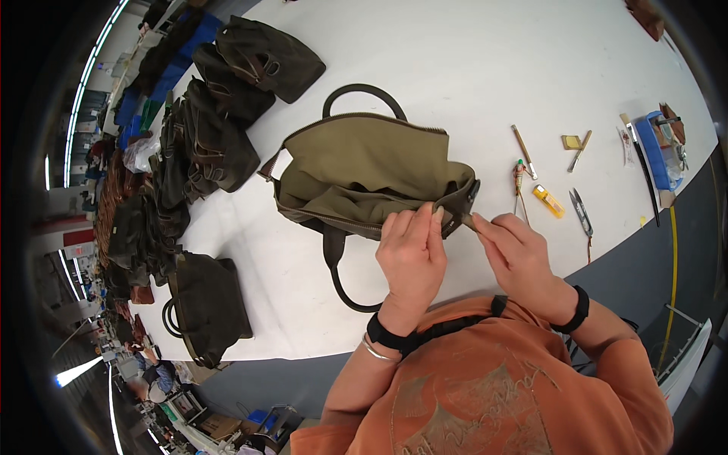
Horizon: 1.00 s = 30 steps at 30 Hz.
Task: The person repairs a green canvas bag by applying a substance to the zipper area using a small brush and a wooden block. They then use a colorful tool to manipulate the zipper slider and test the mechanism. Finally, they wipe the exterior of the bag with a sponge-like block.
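An olive-green handbag (356, 155) lies in front of me with its zippered mouth spread wide, showing the lighter lining. Its two dark handles stick out on the far and near sides. My left hand (413, 254) is closed in a pinch on the bag's rim near its right end. Beside it, my right hand (522, 254) pinches the tip of a short olive strip (468, 221) at that same end. The fingers partly cover where the strip meets the bag, so I cannot tell how it is joined.
Several dark bags (216, 136) are heaped along the table's left side, and another handled bag (211, 307) stands nearer. To the right lie a screwdriver-like tool (519, 178), a yellow cutter (548, 202), scissors (582, 212), a brush (524, 152) and a blue bin (658, 152).
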Each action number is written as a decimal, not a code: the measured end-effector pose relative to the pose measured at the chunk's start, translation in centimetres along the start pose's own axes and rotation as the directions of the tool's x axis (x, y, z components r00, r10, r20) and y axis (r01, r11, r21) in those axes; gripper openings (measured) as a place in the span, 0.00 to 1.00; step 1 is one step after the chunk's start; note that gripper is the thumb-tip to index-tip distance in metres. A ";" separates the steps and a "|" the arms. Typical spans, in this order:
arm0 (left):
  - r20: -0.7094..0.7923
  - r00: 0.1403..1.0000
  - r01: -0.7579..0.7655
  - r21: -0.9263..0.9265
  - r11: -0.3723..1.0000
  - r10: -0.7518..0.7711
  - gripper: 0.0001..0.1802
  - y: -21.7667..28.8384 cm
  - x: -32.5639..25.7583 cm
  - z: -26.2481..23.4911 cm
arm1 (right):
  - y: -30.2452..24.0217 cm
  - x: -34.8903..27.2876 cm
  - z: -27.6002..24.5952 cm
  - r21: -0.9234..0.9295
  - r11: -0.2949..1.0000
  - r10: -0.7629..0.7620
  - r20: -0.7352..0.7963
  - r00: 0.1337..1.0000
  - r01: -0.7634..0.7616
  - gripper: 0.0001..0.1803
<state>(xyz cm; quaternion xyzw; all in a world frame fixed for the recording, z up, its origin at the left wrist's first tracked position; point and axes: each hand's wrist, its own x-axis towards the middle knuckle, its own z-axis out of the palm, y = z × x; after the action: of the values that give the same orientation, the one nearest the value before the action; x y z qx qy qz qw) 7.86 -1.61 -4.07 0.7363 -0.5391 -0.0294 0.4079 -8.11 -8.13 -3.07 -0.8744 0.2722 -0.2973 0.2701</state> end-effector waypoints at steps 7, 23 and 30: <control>-0.007 1.000 -0.019 0.000 1.000 0.019 0.07 -0.1 0.0 0.1 | -1.0 1.6 -0.9 0.189 0.981 0.086 -0.169 0.982 -0.053 0.21; -0.034 0.999 -0.003 0.020 1.000 0.004 0.07 -0.3 0.0 0.0 | -0.5 0.1 -0.1 0.117 0.992 0.049 -0.074 0.996 -0.040 0.19; -0.008 1.000 -0.004 0.010 1.000 0.004 0.08 -0.2 -0.4 0.0 | -1.4 2.6 0.3 0.204 0.979 0.045 -0.197 0.979 -0.004 0.18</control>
<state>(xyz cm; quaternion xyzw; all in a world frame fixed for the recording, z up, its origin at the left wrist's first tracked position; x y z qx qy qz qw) 7.88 -1.27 -4.31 0.7374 -0.5391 -0.0229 0.4064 -5.75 -8.68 -1.40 -0.8046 0.2770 -0.4067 0.3324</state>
